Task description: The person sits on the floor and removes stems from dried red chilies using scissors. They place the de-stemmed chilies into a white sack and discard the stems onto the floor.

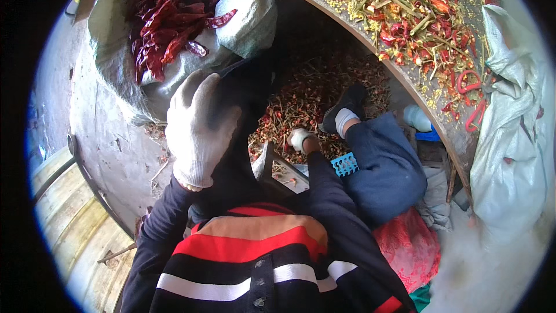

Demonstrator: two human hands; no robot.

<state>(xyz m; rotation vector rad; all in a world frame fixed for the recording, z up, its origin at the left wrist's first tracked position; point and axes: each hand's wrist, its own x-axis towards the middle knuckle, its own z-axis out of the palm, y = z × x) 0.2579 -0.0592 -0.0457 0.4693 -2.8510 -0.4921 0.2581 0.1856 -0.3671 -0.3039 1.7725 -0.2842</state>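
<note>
My left hand point(200, 128), in a white knit glove, is raised with its fingers apart over my dark trouser leg, just below an open white woven sack point(115, 65). Dried red chili peppers point(167, 17) are heaped in the mouth of that sack. Lower down, my right hand point(300, 139) reaches between my legs, close to a pile of chili stems and scraps point(295, 108) on the floor. It wears a white covering too; whether it holds anything is too small to tell.
A table with a curved edge point(369, 43) bears chili pieces, stems, yellow seeds and red-handled scissors point(471, 87). A white woven sack point(512, 161) hangs at its right. A blue perforated plastic basket point(345, 164) is by my knee, with red patterned cloth point(408, 248) lower right.
</note>
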